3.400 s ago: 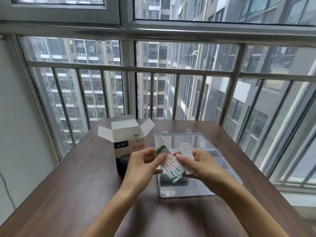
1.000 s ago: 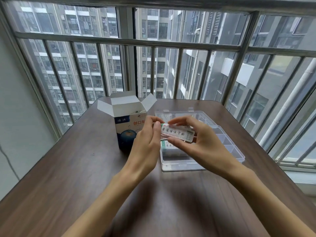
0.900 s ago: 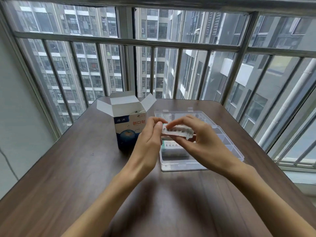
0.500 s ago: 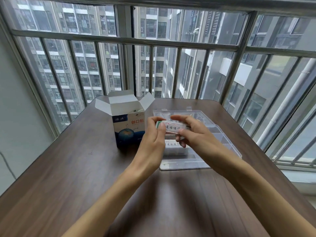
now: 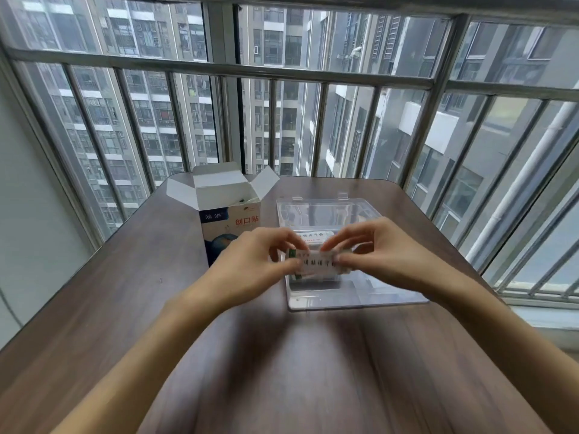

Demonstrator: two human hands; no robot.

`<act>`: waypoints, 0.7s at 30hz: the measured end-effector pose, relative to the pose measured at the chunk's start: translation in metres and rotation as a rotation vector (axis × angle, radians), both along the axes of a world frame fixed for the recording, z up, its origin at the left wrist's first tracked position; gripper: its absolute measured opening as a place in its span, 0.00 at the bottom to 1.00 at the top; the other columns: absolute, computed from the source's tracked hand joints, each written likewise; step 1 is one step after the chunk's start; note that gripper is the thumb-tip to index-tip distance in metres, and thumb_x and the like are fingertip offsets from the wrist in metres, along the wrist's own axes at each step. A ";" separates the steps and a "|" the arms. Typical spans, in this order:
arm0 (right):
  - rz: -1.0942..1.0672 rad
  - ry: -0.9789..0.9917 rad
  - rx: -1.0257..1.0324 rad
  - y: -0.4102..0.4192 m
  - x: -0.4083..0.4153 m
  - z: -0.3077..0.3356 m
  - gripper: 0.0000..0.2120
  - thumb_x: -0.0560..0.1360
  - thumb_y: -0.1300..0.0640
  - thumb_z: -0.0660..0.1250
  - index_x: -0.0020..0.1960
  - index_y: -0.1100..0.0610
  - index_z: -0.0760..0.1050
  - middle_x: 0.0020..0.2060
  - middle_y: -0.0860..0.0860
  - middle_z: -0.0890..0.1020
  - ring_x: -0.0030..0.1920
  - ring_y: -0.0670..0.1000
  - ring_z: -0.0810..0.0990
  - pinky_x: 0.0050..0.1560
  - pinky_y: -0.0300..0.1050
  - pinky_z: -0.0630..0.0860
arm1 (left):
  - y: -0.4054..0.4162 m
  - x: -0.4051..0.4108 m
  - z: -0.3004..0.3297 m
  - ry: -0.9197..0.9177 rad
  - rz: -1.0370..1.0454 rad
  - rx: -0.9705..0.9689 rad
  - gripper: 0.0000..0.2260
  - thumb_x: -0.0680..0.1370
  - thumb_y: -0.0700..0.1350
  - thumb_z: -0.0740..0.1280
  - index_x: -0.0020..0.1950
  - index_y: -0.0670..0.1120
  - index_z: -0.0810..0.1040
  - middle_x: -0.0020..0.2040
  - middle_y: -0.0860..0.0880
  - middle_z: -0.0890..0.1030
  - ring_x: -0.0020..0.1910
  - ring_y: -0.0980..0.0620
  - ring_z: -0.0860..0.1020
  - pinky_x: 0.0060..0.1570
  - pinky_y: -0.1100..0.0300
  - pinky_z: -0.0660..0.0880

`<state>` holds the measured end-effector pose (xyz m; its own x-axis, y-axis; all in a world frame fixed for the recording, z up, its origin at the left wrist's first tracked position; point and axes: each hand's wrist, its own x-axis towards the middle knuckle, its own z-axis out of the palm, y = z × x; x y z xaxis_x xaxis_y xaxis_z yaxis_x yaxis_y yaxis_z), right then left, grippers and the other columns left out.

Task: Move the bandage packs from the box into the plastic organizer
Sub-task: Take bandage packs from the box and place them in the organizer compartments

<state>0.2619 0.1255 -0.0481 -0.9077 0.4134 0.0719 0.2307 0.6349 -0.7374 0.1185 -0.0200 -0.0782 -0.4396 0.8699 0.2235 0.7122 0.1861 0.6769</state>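
A white bandage pack (image 5: 316, 261) with dark lettering and a green corner hangs level just above the clear plastic organizer (image 5: 357, 296). My left hand (image 5: 253, 267) pinches its left end, and my right hand (image 5: 382, 255) pinches its right end. Another pack (image 5: 315, 235) lies in the organizer behind them, and more white packs show under the held one. The open blue and white bandage box (image 5: 230, 214) stands upright left of the organizer, flaps spread, with a bit of its contents showing at the rim.
The organizer's clear lid (image 5: 326, 211) lies folded back toward the window. All of this sits on a dark wooden table (image 5: 219, 371) against a barred window (image 5: 313, 73). A pale wall (image 5: 28, 198) runs along the left.
Both hands have come down toward the organizer with the pack held between them. The pack has turned from tilted to level. The camera view has tipped slightly.
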 end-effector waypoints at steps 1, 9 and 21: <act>0.007 -0.014 0.070 -0.001 0.001 -0.003 0.08 0.72 0.63 0.70 0.46 0.52 0.83 0.39 0.51 0.85 0.40 0.47 0.83 0.47 0.42 0.80 | -0.002 0.002 0.001 0.069 0.006 -0.046 0.05 0.74 0.51 0.70 0.46 0.62 0.79 0.36 0.64 0.77 0.35 0.63 0.73 0.38 0.60 0.70; 0.083 -0.245 0.327 0.000 -0.007 -0.003 0.09 0.71 0.61 0.70 0.46 0.50 0.83 0.36 0.47 0.83 0.40 0.42 0.82 0.48 0.42 0.79 | 0.001 0.010 0.016 0.453 -0.073 -0.368 0.10 0.79 0.56 0.61 0.59 0.64 0.77 0.52 0.64 0.81 0.38 0.61 0.71 0.42 0.61 0.67; 0.230 -0.499 0.767 -0.007 -0.025 0.006 0.09 0.75 0.50 0.67 0.54 0.45 0.81 0.51 0.48 0.83 0.50 0.52 0.80 0.44 0.42 0.74 | -0.005 0.006 0.000 0.680 -0.193 -0.439 0.20 0.77 0.61 0.63 0.69 0.64 0.69 0.68 0.62 0.71 0.62 0.54 0.74 0.50 0.59 0.68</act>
<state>0.2370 0.1185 -0.0425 -0.9606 0.2209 -0.1686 0.2154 0.9752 0.0509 0.1241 -0.0250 -0.0786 -0.1657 0.9861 0.0091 0.9860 0.1658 -0.0189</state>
